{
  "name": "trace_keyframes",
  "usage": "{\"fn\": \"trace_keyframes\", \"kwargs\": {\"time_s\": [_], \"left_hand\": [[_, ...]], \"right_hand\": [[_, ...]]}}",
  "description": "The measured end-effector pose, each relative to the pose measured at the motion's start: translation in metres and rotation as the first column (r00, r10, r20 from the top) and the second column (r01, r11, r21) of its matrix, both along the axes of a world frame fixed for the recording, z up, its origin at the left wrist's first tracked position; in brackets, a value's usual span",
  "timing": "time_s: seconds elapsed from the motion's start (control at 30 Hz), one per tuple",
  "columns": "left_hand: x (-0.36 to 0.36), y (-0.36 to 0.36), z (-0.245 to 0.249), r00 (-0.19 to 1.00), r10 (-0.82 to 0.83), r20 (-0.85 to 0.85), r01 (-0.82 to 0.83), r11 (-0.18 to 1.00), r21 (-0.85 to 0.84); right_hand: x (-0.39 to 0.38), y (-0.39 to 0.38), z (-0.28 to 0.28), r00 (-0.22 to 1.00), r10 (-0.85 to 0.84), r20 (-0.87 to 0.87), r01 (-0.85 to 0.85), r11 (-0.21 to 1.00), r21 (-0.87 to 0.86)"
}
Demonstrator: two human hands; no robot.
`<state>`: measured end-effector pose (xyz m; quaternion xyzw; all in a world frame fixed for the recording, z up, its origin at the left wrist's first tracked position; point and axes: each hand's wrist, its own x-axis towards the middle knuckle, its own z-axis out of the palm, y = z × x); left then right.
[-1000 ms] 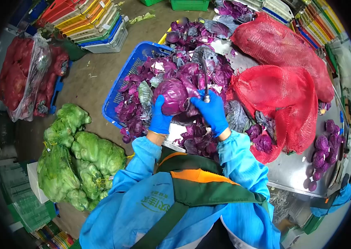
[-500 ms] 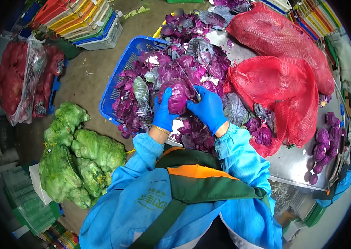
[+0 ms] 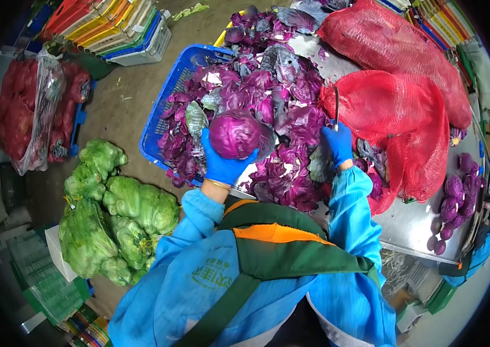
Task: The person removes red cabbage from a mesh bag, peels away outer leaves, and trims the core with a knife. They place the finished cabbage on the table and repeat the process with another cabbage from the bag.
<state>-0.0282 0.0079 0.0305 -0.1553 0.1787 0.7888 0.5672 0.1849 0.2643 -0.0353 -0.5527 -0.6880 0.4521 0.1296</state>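
Wrapped around the lower left of a round purple cabbage (image 3: 235, 134) is my left hand (image 3: 224, 165), in a blue glove. A dark outer leaf (image 3: 265, 142) hangs at the cabbage's right side. My right hand (image 3: 337, 143), gloved too, is closed on a knife (image 3: 336, 107) whose thin dark blade points up and away from me, beside the red mesh sack (image 3: 366, 98). Loose purple leaves (image 3: 245, 87) fill the blue basket (image 3: 155, 118) and spread over the metal table (image 3: 410, 231) under both hands.
Another filled red sack (image 3: 392, 55) lies at the back right. Small purple cabbages (image 3: 456, 196) sit on the table's right side. On the floor at left are bagged green vegetables (image 3: 140, 205), red sacks (image 3: 16, 115) and stacked crates (image 3: 112, 29).
My right hand has moved right with the knife, away from the cabbage. The cabbage has shifted slightly left and turned in my left hand, which now cups it from below.
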Motion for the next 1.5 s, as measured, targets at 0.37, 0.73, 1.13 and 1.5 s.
{"fn": "trace_keyframes", "kwargs": {"time_s": [0.37, 0.73, 1.13, 1.5], "left_hand": [[0.001, -0.005, -0.008, 0.891, -0.167, -0.423, 0.171, 0.985, -0.027], [0.013, -0.001, 0.022, 0.990, -0.052, -0.129, 0.098, 0.916, 0.389], [0.013, 0.013, 0.012, 0.993, -0.077, 0.092, 0.060, 0.983, 0.175], [0.030, 0.010, 0.015, 0.984, -0.114, 0.135, 0.103, 0.991, 0.090]], "right_hand": [[-0.069, -0.106, 0.075, 0.791, 0.429, -0.437, -0.405, 0.902, 0.152], [-0.062, -0.076, 0.107, 0.963, 0.268, -0.039, -0.234, 0.896, 0.377], [-0.067, -0.124, 0.142, 0.833, 0.550, -0.053, -0.468, 0.754, 0.461], [-0.070, -0.098, 0.122, 0.948, 0.313, -0.057, -0.278, 0.902, 0.330]]}}
